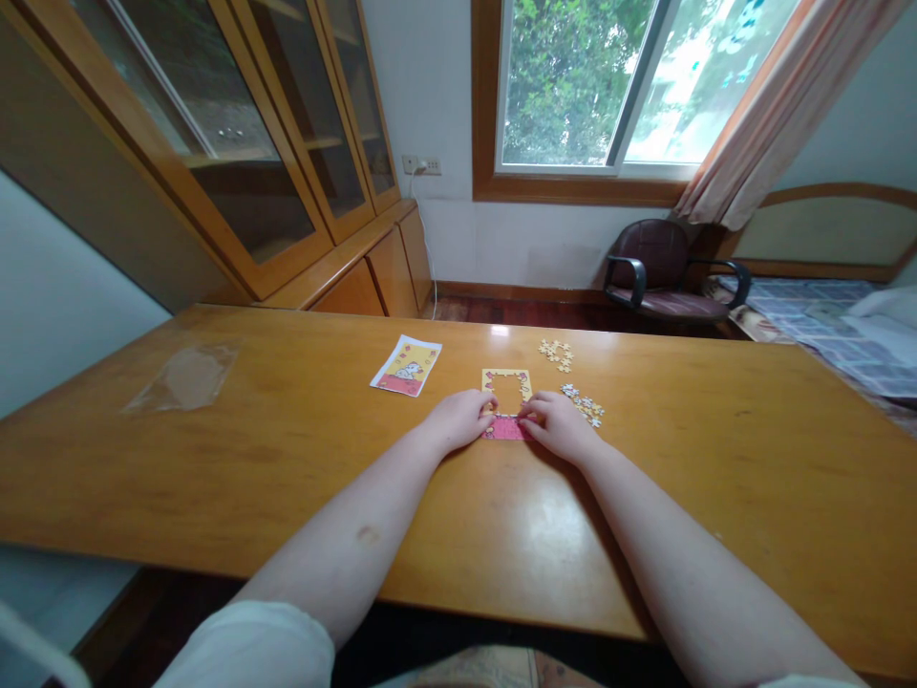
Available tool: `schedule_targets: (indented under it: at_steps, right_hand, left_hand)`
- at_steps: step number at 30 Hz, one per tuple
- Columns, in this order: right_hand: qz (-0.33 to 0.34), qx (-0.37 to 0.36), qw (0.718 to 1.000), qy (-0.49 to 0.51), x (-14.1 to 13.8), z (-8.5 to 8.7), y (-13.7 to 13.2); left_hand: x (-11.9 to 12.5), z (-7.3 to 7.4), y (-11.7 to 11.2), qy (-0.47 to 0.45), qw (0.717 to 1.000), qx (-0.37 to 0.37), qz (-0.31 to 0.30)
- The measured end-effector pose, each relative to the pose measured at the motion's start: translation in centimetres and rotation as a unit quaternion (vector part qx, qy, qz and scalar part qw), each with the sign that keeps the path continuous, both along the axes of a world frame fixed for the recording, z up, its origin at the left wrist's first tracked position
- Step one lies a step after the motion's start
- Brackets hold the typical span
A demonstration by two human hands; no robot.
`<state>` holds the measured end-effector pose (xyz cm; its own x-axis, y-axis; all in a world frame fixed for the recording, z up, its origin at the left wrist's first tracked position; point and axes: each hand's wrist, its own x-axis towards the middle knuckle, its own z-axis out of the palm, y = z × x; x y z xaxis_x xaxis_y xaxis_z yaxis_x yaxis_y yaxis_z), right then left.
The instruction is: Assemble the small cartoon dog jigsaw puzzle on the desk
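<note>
A partly assembled jigsaw puzzle (507, 429) lies flat on the wooden table in front of me. Its yellow border surrounds an open middle, and the bottom strip is pink. My left hand (464, 420) grips its left side, thumb and fingers bent around the edge near the pink strip. On the opposite side my right hand (561, 426) does the same, with its thumb over the pink strip. The fingers cover parts of both side borders. Just beyond the right hand lies a pile of loose puzzle pieces (588, 409), and a yellowish group of pieces (556, 354) sits farther back.
A picture card (407, 366) lies left of the puzzle on the table (301, 478). Clear plastic wrapping (187, 376) rests at the far left. Behind the table stand a glass-door cabinet (287, 124) and an armchair (655, 268), with a bed (823, 315) at right.
</note>
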<state>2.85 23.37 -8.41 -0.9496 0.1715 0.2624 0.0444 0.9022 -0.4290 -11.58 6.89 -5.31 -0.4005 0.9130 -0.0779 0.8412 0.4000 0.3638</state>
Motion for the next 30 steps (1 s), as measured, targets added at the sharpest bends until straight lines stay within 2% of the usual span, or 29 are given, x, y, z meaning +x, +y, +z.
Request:
schedule_targets:
  at_steps: [7,19,30]
  right_hand:
    - [-0.020,-0.004,1.000,-0.011,0.1,0.3,-0.1]
    - [-0.034,-0.017,0.999,-0.030,0.1,0.6,-0.4]
    - [-0.025,-0.033,0.999,-0.030,0.1,0.0,-0.1]
  left_hand:
    - [-0.5,-0.7,-0.1,0.014,0.998,-0.020,0.061]
    - [-0.6,-1.1,0.0,0.015,0.998,-0.025,0.052]
    - [-0.6,-1.1,0.0,0.003,0.998,-0.023,0.058]
